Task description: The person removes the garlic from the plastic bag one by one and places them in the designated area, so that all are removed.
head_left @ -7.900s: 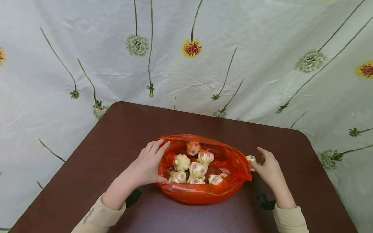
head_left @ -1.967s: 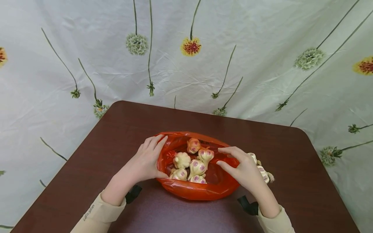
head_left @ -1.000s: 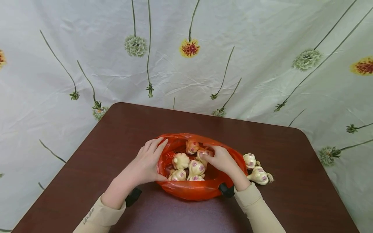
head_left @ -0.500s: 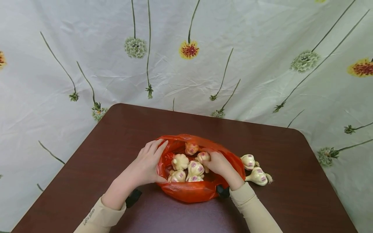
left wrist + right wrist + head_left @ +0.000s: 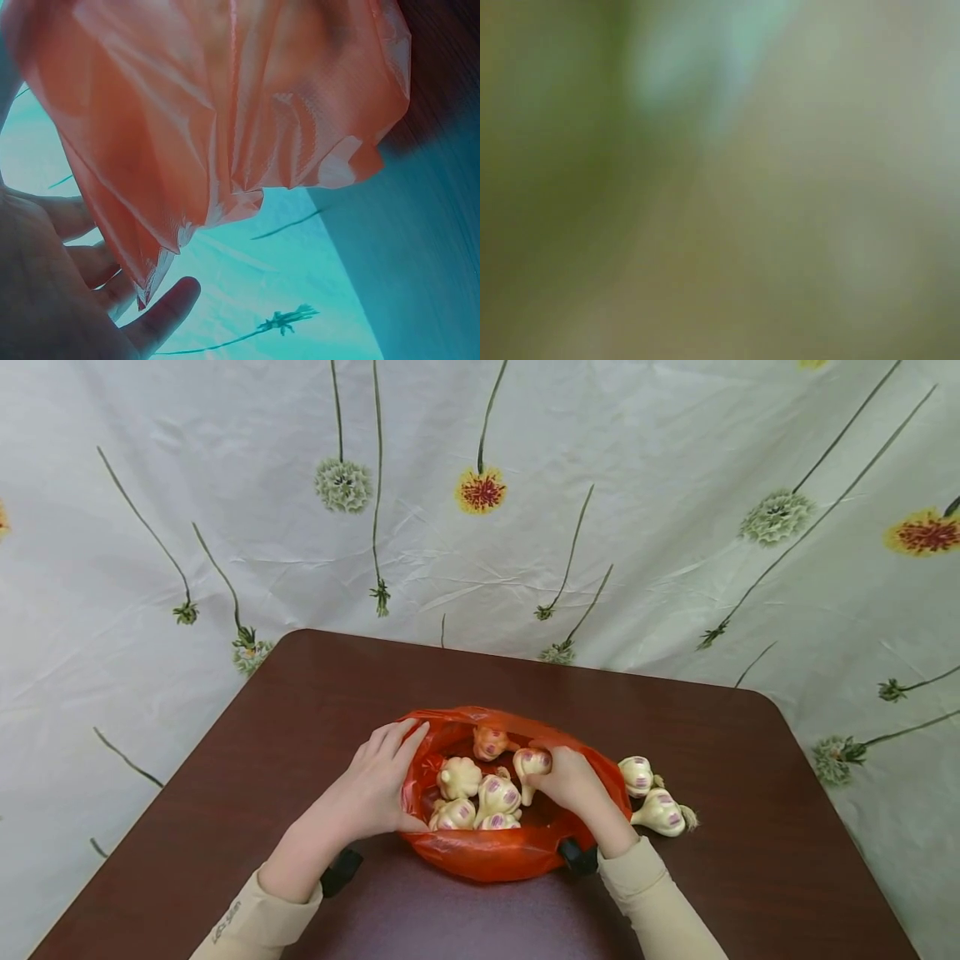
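Note:
A red plastic bag (image 5: 487,862) lies on the table with its mouth spread wide. Several garlic bulbs (image 5: 460,777) are inside it, cream with purple marks. My right hand (image 5: 573,781) reaches into the bag and grips a garlic bulb (image 5: 532,762) at the right of the group. With fingers spread and fairly straight, my left hand (image 5: 378,781) rests against the bag's left rim. The left wrist view has the left fingers (image 5: 169,311) beside the hanging bag plastic (image 5: 150,135). In the right wrist view everything is blurred.
Two garlic bulbs (image 5: 662,812) lie on the table just right of the bag. The dark brown table (image 5: 360,677) has rounded far corners. Behind it hangs a pale flower-print cloth (image 5: 285,493). Black straps (image 5: 577,856) circle both wrists.
The right hand has gone from beyond the bag's right side into its mouth and taken hold of a garlic bulb, which has turned. Another bulb now lies outside. The left hand stays put.

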`<state>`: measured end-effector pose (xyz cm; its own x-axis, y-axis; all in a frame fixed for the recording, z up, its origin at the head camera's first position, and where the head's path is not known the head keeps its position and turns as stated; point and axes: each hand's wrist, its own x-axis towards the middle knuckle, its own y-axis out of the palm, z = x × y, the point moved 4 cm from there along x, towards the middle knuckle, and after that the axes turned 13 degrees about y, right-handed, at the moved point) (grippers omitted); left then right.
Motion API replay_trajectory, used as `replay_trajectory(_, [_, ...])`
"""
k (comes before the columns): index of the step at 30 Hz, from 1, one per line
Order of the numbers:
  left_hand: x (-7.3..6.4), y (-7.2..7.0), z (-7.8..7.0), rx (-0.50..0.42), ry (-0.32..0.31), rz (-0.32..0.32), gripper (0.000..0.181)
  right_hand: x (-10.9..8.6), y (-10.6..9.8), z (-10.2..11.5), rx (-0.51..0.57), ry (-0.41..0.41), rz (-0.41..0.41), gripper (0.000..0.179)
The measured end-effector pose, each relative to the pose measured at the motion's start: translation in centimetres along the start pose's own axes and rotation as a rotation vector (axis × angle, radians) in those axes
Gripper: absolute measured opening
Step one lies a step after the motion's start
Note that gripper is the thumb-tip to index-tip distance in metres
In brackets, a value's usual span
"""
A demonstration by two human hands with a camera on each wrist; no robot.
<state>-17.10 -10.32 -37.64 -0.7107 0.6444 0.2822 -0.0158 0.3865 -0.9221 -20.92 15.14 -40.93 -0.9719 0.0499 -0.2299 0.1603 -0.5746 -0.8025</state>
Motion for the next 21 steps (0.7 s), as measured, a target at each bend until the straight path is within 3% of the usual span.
replay_trajectory(12, [0.1, -0.3, -0.1, 0.014, 0.004, -0.011, 0.116, -2.8, -3.2, 0.5, 0.130, -0.062, -0.026, 0.051])
replay_trajectory(21, [0.1, -0.3, 0.1, 0.010, 0.008, -0.012, 0.117, -5.1, -6.1, -0.6, 0.280, -0.158, -0.065, 0.051])
